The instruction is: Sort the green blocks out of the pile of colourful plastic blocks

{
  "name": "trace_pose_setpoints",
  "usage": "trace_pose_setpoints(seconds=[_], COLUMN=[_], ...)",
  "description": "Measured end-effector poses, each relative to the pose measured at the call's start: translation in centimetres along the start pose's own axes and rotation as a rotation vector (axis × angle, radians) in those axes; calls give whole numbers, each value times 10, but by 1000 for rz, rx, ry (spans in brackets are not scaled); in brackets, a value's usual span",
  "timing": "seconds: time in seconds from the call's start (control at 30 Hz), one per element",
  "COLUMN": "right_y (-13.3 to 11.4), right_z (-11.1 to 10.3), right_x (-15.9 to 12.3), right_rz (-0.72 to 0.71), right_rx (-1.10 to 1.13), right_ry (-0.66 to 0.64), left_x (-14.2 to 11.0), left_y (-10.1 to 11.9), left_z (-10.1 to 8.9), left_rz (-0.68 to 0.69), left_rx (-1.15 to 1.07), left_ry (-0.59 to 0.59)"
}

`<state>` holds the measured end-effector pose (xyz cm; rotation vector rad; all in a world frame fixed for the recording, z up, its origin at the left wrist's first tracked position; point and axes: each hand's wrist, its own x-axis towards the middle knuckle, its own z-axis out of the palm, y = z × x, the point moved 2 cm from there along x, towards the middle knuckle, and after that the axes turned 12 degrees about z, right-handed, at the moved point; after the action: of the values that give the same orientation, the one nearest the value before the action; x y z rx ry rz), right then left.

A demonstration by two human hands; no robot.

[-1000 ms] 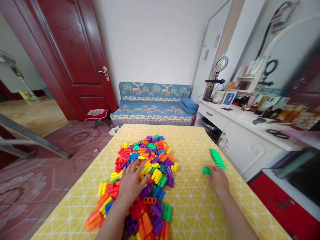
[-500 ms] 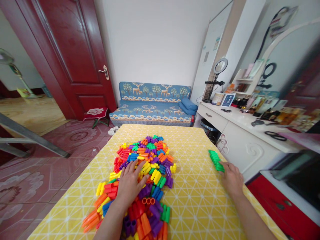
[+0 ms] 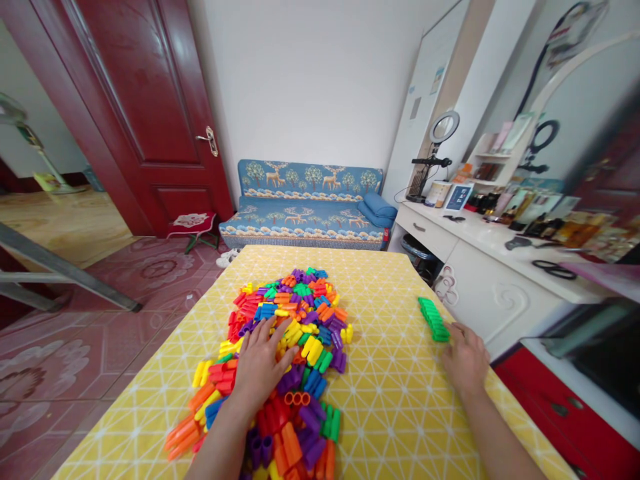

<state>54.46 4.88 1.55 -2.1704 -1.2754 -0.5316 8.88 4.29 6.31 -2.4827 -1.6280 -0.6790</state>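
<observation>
A big heap of small plastic building blocks (image 3: 287, 347) in red, orange, yellow, green, blue and purple lies on the table with a yellow patterned cloth (image 3: 385, 393). My left hand (image 3: 261, 363) rests flat on the heap, fingers spread and open. Near the table's right edge a row of green blocks (image 3: 433, 319) lies lined up. My right hand (image 3: 465, 360) touches the near end of that row, fingers curled against the last green block.
A white dresser (image 3: 495, 280) with bottles, scissors and a ring light stands right of the table. A blue sofa (image 3: 307, 207) sits behind it against the wall. A dark red door (image 3: 150, 113) and a metal ladder (image 3: 65, 280) are at the left.
My right hand moved right with a single green block and brought it to the near end of the green row. My left hand stayed on the heap.
</observation>
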Motion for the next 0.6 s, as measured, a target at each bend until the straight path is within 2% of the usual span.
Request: trace_pose_setpoints(seconds=[0.07,0.13,0.3,0.37,0.43,0.5,0.6], right_y=[-12,-35,-128,-164,-191,-206,-210], right_z=[-2,-3,-2,0,4,9,16], right_x=[-1,-4,-36,-54,-71,-83,-91], right_rz=[-20,-58,-126,-107,-60,0,70], right_rx=[130,302,766,898,983,1029,1055], right_ry=[5,-20,-241,-342,-384,-369,-344], left_x=[0,0,0,-1,-2,-3,-1], left_y=[0,1,1,1,1,0,-3], left_z=[-1,-1,-2,-1,-1,-3,-11], left_rz=[-3,-9,-24,-28,-29,-21,-7], left_rx=[2,0,-23,-31,-40,-62,-122], left_ry=[-4,0,7,14,23,22,-2])
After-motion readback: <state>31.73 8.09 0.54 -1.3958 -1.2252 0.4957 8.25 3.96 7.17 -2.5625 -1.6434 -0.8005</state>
